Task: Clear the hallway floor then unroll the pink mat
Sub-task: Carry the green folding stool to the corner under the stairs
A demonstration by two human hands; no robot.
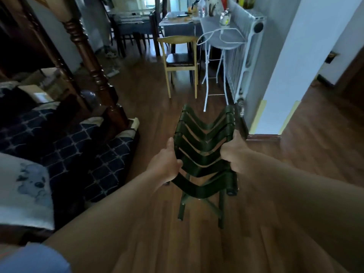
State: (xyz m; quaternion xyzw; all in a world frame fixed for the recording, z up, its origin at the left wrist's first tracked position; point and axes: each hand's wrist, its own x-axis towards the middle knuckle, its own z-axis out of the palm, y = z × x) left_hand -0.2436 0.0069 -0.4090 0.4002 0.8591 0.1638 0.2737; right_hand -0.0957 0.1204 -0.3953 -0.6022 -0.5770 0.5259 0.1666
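At the far left lies a blue patterned cover point(65, 146), and a dark wooden post point(92, 62) rises beside it. To the right of these begins the brown wooden floor point(149, 107) of the hallway, which runs from near to far through the middle of the scene.

In the middle, near the person, both arms reach forward. The left hand point(165, 162) grips the left edge of a green folding stool point(204, 146), with the fingers curled round the side bar. The right hand point(234, 154) holds the right edge in the same way, with the fingers closed on the bar. The seat straps hang down between the two bars in a V shape, so the stool looks partly folded. Its legs point down to the floor; I cannot tell if they touch it or if the stool is lifted.

Farther away, behind the stool, a light wooden chair point(181, 60) stands on the floor. Just to the right of it is a small white counter point(222, 34) with a cable on it, and next to that a white radiator point(242, 56) along the wall.

In my judgement the task is in its first part: the stool is being taken away, while the chair is not yet moved and may also need to go. The pink mat is not in view, so the unrolling is not yet begun.
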